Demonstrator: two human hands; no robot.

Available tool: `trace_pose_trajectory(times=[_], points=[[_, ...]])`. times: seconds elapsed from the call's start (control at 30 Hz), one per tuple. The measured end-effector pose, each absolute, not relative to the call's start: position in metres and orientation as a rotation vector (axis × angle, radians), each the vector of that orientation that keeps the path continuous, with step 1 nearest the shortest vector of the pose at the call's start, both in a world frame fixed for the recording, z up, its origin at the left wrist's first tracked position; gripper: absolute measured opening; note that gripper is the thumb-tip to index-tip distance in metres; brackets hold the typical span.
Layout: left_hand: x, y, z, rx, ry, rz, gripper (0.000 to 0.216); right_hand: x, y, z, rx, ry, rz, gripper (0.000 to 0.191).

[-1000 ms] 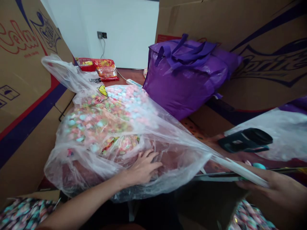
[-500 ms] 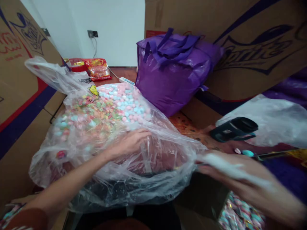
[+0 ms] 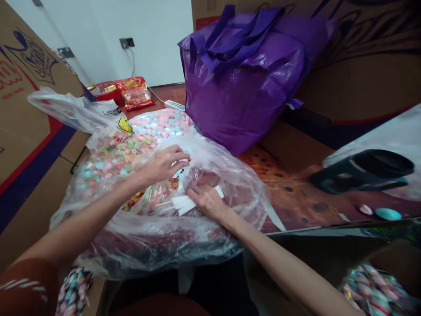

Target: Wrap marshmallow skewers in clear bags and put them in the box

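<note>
A large clear plastic bag (image 3: 243, 175) lies spread across the table in front of me. Pink and blue candies (image 3: 164, 125) fill its far part, and green and orange wrapped sweets (image 3: 131, 147) show nearer. My left hand (image 3: 164, 164) is over the bag's middle, its fingers curled on the raised edge of the film. Just right of it, my right hand (image 3: 208, 202) is closed over flat white strips (image 3: 184, 204), whose ends stick out on both sides. The fingertips of the right hand are partly hidden.
A purple tote bag (image 3: 230, 92) stands behind, near large cardboard boxes (image 3: 29, 83). To the right lie a dark mug (image 3: 358, 171) on its side and a blue candy (image 3: 388, 214). Red snack packets (image 3: 134, 93) and a power strip (image 3: 174, 105) are at the back. Boxes of wrapped candy (image 3: 375, 285) sit below the table edge.
My right hand has come in from the right side to the bag's middle, with white strips now under it. My left hand has shifted left and away from me, raising film. The view has shifted.
</note>
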State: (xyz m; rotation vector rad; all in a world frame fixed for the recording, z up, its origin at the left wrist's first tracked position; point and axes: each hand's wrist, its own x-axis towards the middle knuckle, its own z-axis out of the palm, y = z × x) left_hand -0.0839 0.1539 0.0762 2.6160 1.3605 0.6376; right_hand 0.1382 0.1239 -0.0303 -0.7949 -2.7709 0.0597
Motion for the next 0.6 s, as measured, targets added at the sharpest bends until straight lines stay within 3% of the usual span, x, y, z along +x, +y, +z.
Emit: trace_pose_trajectory(times=[0.13, 0.3, 0.43, 0.6], points=[[-0.099, 0.065, 0.068, 2.417, 1.581, 0.602, 0.043, 0.145, 0.143, -0.020, -0.710, -2.711, 0.160, 0.027], [-0.103, 0.003, 0.032, 2.392, 1.661, 0.201, 0.099, 0.185, 0.135, 0.007, -0.558, -2.750, 0.431, 0.024], [-0.085, 0.001, 0.015, 2.416, 1.671, -0.011, 0.089, 0.204, 0.103, 0.025, -0.458, -2.766, 0.571, 0.027], [-0.086, 0.010, 0.009, 2.369, 1.702, 0.021, 0.065, 0.182, 0.074, 0.010, -0.666, -2.967, 0.440, 0.062]])
